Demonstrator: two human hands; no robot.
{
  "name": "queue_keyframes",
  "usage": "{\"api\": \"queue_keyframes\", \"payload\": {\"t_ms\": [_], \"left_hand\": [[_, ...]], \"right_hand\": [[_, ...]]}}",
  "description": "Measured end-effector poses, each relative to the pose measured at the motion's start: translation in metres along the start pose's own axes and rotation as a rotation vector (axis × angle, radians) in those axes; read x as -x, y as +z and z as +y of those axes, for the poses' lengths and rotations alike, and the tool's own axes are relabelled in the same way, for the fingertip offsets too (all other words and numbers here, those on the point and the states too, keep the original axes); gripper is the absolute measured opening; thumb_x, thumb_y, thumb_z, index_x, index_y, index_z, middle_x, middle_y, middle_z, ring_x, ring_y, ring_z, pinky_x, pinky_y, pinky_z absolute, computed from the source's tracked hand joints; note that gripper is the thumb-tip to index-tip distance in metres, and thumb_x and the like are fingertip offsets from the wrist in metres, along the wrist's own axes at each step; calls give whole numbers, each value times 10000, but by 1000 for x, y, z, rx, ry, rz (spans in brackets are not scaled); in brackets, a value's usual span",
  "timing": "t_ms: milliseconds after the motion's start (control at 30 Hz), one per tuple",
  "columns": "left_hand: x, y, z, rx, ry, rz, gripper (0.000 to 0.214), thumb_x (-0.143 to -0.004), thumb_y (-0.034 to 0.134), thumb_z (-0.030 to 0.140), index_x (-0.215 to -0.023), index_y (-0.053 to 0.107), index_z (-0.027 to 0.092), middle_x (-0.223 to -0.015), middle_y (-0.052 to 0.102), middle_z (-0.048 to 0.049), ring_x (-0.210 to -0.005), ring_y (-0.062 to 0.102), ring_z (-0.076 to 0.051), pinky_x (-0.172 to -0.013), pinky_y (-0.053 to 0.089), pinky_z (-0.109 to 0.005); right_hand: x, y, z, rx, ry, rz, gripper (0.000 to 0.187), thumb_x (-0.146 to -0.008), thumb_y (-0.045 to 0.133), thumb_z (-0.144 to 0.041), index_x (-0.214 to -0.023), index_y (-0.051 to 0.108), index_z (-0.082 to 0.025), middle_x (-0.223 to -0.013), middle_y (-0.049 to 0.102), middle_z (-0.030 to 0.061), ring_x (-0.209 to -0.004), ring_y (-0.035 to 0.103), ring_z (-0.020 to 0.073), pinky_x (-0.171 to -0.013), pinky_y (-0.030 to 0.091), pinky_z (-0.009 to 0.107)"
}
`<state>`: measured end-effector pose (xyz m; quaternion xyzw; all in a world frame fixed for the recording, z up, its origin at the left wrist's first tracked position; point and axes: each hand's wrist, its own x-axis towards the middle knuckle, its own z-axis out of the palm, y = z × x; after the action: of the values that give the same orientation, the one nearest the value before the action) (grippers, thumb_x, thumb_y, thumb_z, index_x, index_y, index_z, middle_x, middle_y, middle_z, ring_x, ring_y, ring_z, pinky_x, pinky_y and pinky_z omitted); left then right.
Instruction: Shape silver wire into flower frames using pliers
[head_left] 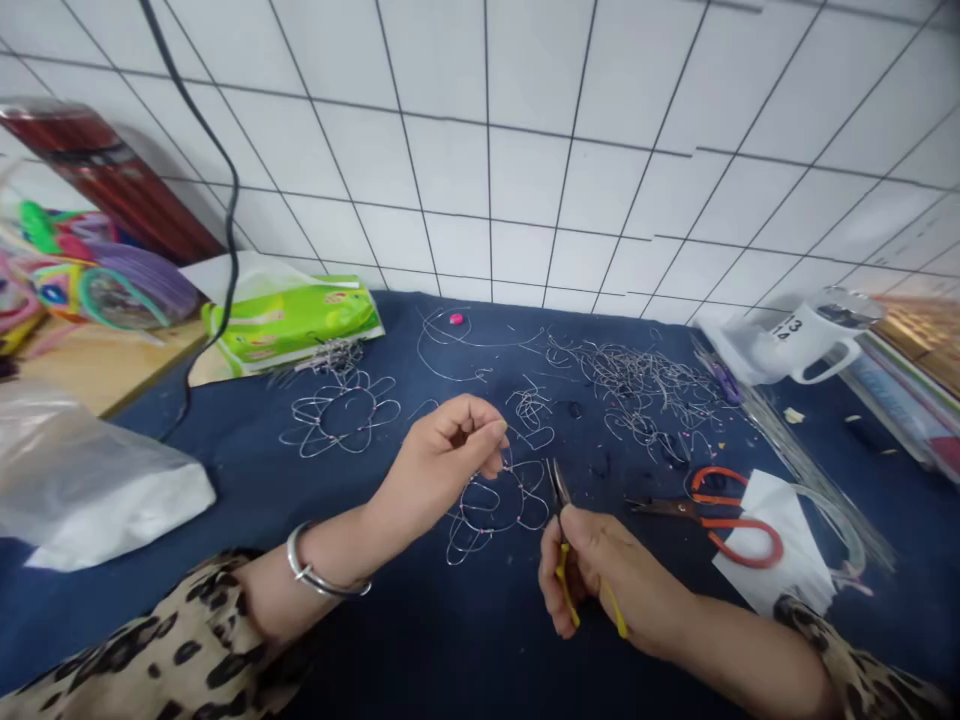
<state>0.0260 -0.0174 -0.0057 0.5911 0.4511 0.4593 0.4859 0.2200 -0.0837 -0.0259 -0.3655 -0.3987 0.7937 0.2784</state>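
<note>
My left hand (457,445) is closed in a pinch above a flower-shaped wire frame (480,525) with looped petals and small pink dots. The thumb and forefinger seem to grip part of that wire, though the contact is partly hidden. In my right hand (607,570) are yellow-handled pliers (559,490), their jaws pointing up just right of the frame and slightly parted. Another wire flower (341,415) lies flat to the left, beyond my left wrist. A few short curled wires (532,405) rest behind the held frame.
A heap of wire scraps (637,380) covers the back right. Orange-handled scissors (739,515) lie right of my right hand, near a white mug (817,335). Far left are a green tissue pack (300,325), a plastic bag (112,490) and a hanging black cable (229,180).
</note>
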Motion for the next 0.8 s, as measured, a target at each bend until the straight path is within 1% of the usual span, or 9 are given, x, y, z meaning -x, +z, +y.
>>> {"api": "queue_keyframes", "payload": {"t_ms": [67,167,333,467,600,800], "left_hand": [[2,-1,0,13,5,18,114,-848,530,272,-794,547,172,-618,577,8,-526,532,-83,-515,454,-214],[7,2,3,-20,13,2,99,-852,528,256,-794,552,180,-619,576,13,-549,536,-85,-534,461,-211],[16,7,7,-139,79,-24,92,-854,530,258,-808,556,182,-629,587,11,-578,536,-91,-544,446,-211],[22,8,8,-188,138,-22,88,-850,533,264,-839,566,182,-666,604,-5,-603,548,-107,-558,453,-228],[24,9,8,-220,206,-34,68,-847,534,247,-846,573,192,-697,608,-16,-618,551,-115,-577,469,-244],[26,8,7,-316,329,-57,56,-841,525,204,-860,577,201,-778,611,-37,-659,553,-124,-620,478,-262]], "right_hand": [[2,-1,1,-10,31,-11,491,-893,310,-557,-753,535,-143,-568,566,14,-442,532,99,-435,414,215],[4,0,2,-72,60,-54,523,-887,275,-585,-739,522,-149,-544,563,12,-414,529,103,-403,404,208],[5,3,4,-60,28,-81,506,-876,311,-587,-721,513,-149,-529,554,4,-410,532,104,-408,412,209],[7,5,6,-94,-9,-88,503,-877,299,-591,-722,499,-156,-528,557,3,-409,532,105,-412,413,211],[8,6,6,-123,-34,-103,507,-867,303,-608,-720,495,-162,-520,556,-1,-409,533,108,-410,420,218],[7,4,5,-123,-61,-90,497,-871,309,-599,-716,495,-165,-505,542,-10,-393,511,102,-397,414,217]]}}
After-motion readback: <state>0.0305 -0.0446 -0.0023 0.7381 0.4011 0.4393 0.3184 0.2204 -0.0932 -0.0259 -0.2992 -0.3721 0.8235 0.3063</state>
